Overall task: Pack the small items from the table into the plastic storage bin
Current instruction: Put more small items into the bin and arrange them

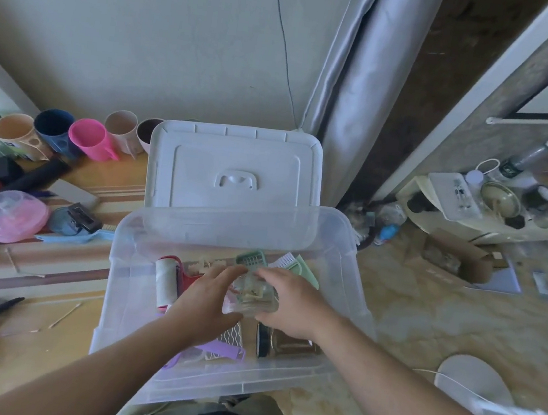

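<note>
Clear packet [251,296] held between both hands — left hand [209,297], right hand [290,304] — each grip wrapped round it, right above the bin [354,272].

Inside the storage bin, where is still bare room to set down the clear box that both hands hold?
Bare floor shows in the bin along its left wall, beside the lint roller, and along the near wall. The far right corner, with the green comb and white brush, is crowded, as is the middle under the clear box.

Clear plastic storage bin [357,252], lid off, at the worktop's edge. Inside: red-handled lint roller [164,280], purple grater [226,348], green slotted piece [252,259]. Small clear container [251,299], tilted, above the bin's middle.
</note>
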`<move>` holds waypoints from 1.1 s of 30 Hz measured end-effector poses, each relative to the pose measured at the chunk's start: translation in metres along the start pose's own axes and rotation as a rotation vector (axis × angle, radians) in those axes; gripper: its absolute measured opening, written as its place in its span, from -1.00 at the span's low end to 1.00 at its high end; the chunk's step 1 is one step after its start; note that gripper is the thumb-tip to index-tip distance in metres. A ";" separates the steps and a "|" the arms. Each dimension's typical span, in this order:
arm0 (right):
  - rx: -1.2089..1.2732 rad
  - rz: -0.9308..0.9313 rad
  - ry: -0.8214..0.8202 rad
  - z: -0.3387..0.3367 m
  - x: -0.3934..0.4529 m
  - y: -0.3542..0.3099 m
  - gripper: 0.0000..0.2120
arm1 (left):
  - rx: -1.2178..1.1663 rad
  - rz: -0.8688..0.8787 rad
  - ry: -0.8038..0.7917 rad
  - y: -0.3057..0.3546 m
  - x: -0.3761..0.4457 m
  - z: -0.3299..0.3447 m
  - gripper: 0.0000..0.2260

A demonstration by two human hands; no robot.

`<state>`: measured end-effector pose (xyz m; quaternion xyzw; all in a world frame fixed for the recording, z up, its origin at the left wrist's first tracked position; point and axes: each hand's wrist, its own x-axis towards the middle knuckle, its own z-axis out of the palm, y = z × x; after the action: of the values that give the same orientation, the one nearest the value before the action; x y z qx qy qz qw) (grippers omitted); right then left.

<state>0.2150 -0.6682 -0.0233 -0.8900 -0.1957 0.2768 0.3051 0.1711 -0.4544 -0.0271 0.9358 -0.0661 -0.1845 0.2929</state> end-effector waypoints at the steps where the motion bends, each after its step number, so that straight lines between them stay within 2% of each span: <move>1: -0.019 0.029 0.012 -0.001 0.000 0.003 -0.26 | -0.007 -0.007 0.007 -0.001 0.001 0.002 -0.27; 4: -0.089 0.150 0.009 -0.005 0.001 0.020 -0.22 | -0.006 -0.006 -0.001 -0.006 -0.001 0.006 -0.29; 7: -0.104 0.218 -0.082 -0.001 0.003 0.028 -0.22 | 0.029 -0.061 -0.080 -0.013 -0.006 0.009 -0.37; 13: -0.206 0.160 -0.179 0.015 0.023 0.024 -0.32 | 0.098 -0.091 -0.156 -0.026 -0.017 0.017 -0.43; 15: -0.245 0.162 -0.197 0.012 0.026 0.026 -0.32 | 0.108 -0.085 -0.151 -0.028 -0.018 0.018 -0.45; 21: -0.446 0.144 -0.203 0.027 0.027 0.031 -0.47 | 0.127 -0.064 -0.132 -0.028 -0.016 0.020 -0.47; 23: -0.445 0.147 -0.206 0.029 0.028 0.031 -0.41 | 0.156 -0.056 -0.113 -0.029 -0.015 0.020 -0.45; 27: -0.317 0.106 -0.169 0.025 0.024 0.026 -0.15 | 0.193 -0.059 -0.048 -0.032 -0.012 0.020 -0.38; 33: -0.182 -0.021 -0.016 0.028 0.029 -0.010 -0.18 | 0.173 -0.030 0.099 -0.048 -0.013 -0.007 -0.31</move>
<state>0.2183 -0.6339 -0.0455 -0.9097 -0.2319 0.2616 0.2243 0.1628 -0.4081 -0.0455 0.9665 -0.0532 -0.1360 0.2110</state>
